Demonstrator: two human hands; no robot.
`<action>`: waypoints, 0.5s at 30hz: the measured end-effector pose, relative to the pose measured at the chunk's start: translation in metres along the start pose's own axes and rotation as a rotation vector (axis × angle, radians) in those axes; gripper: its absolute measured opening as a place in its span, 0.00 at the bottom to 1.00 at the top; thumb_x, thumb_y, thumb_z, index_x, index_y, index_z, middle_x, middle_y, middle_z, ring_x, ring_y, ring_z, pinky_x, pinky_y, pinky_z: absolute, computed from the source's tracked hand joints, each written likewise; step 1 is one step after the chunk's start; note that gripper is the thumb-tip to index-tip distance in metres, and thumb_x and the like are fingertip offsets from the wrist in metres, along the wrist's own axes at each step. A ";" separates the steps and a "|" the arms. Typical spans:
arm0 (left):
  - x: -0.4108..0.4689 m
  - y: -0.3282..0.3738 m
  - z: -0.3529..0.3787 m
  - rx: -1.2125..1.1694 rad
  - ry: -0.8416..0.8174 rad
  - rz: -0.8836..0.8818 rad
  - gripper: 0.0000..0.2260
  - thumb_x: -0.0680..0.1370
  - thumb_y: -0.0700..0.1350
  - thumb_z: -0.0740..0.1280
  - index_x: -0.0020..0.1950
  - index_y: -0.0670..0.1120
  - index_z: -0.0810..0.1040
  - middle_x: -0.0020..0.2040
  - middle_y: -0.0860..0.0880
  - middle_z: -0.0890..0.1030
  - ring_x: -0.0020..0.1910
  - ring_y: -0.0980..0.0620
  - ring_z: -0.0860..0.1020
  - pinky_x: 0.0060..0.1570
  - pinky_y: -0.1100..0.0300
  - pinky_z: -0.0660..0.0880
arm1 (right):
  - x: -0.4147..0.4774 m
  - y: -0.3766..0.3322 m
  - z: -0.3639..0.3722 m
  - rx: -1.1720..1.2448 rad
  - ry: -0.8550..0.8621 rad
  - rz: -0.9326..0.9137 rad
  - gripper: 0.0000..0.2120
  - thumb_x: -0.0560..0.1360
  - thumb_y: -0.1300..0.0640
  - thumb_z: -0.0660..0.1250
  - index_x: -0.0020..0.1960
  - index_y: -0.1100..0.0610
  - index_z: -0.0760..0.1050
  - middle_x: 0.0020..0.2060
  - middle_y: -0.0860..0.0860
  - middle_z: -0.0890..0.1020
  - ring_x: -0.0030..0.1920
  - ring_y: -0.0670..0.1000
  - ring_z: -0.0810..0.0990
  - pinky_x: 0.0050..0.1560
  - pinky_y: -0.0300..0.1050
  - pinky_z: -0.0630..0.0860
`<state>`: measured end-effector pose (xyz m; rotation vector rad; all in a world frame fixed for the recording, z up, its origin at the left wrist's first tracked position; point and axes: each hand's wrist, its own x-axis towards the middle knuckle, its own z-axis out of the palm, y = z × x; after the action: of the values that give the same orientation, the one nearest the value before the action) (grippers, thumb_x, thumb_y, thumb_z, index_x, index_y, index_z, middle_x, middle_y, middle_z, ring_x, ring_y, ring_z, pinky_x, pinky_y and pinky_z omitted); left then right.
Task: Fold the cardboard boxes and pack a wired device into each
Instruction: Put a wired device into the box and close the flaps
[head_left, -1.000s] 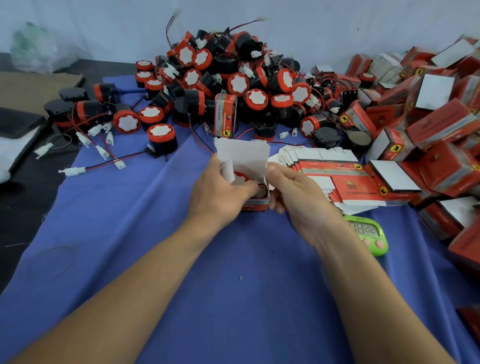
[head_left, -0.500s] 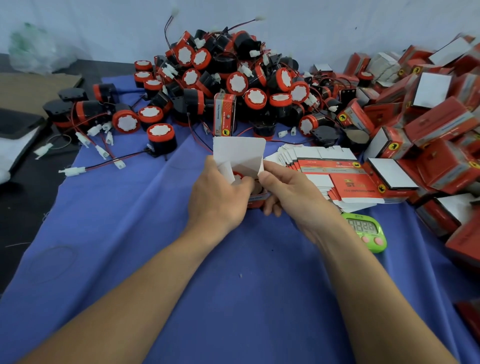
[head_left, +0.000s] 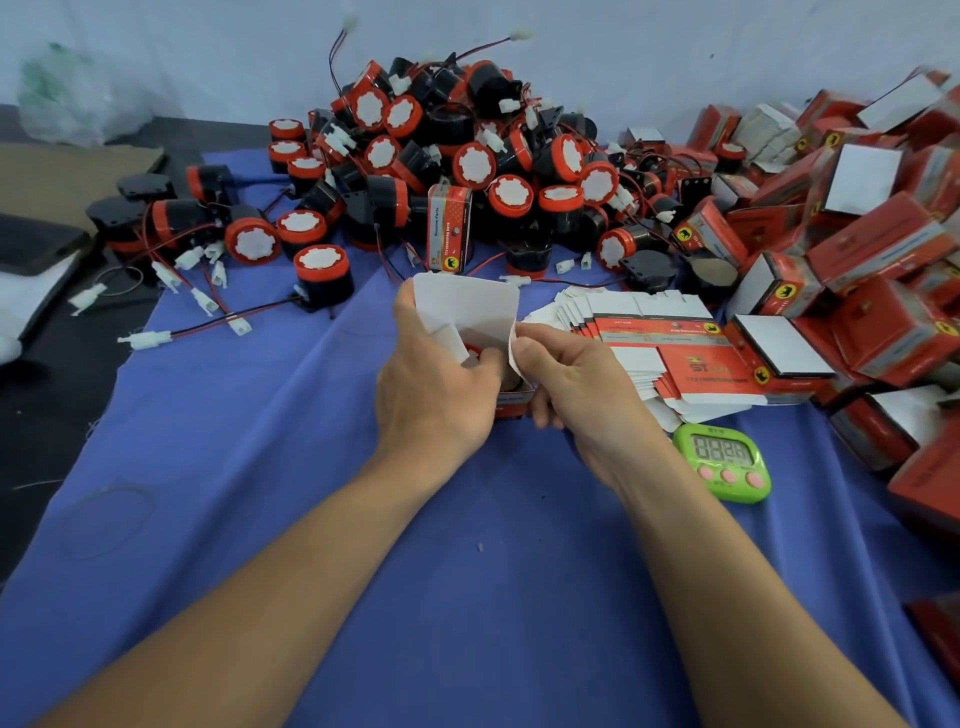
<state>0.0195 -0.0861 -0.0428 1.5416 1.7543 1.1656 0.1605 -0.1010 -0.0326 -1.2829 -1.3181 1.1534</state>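
Observation:
A small red cardboard box (head_left: 511, 405) stands on the blue cloth between my hands, its white top flap (head_left: 470, 306) raised. A red and black wired device (head_left: 475, 353) sits inside, mostly hidden. My left hand (head_left: 431, 384) grips the box's left side, with the thumb pressing a side flap inward. My right hand (head_left: 571, 379) holds the right side and pinches the right side flap at the lid's edge. A big pile of wired devices (head_left: 467, 166) lies behind. A fanned stack of flat boxes (head_left: 675, 353) lies to the right.
Folded red boxes (head_left: 872, 249) are heaped along the right edge. A green digital timer (head_left: 724, 460) lies just right of my right wrist. One upright box (head_left: 449, 228) stands against the device pile. Loose wires with white plugs (head_left: 197, 301) trail to the left on the blue cloth (head_left: 467, 597).
Both hands have worked on the box's side flaps; the right hand moved up from the box's side to pinch the right flap, and the left thumb pressed further in.

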 end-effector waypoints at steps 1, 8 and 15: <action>0.000 0.000 0.000 0.003 0.011 0.016 0.41 0.76 0.53 0.73 0.82 0.55 0.52 0.69 0.52 0.76 0.63 0.46 0.78 0.56 0.49 0.79 | 0.000 0.000 0.000 -0.002 -0.022 -0.002 0.13 0.82 0.58 0.64 0.59 0.46 0.84 0.39 0.43 0.85 0.23 0.46 0.70 0.25 0.34 0.68; 0.002 -0.002 -0.006 -0.066 -0.118 0.102 0.39 0.78 0.53 0.72 0.82 0.57 0.53 0.69 0.56 0.75 0.63 0.52 0.76 0.49 0.64 0.72 | 0.002 -0.001 0.002 0.034 0.036 0.045 0.09 0.81 0.59 0.67 0.54 0.48 0.84 0.38 0.45 0.86 0.22 0.47 0.70 0.22 0.36 0.66; 0.007 -0.004 -0.019 -0.262 -0.442 0.047 0.27 0.73 0.53 0.65 0.72 0.63 0.67 0.59 0.60 0.82 0.60 0.56 0.80 0.62 0.49 0.78 | 0.005 -0.002 -0.005 0.094 0.041 0.076 0.12 0.78 0.69 0.67 0.56 0.57 0.82 0.37 0.50 0.85 0.23 0.42 0.70 0.23 0.35 0.65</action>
<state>-0.0001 -0.0847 -0.0355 1.5423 1.2326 0.9405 0.1655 -0.0958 -0.0294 -1.2909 -1.1805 1.2207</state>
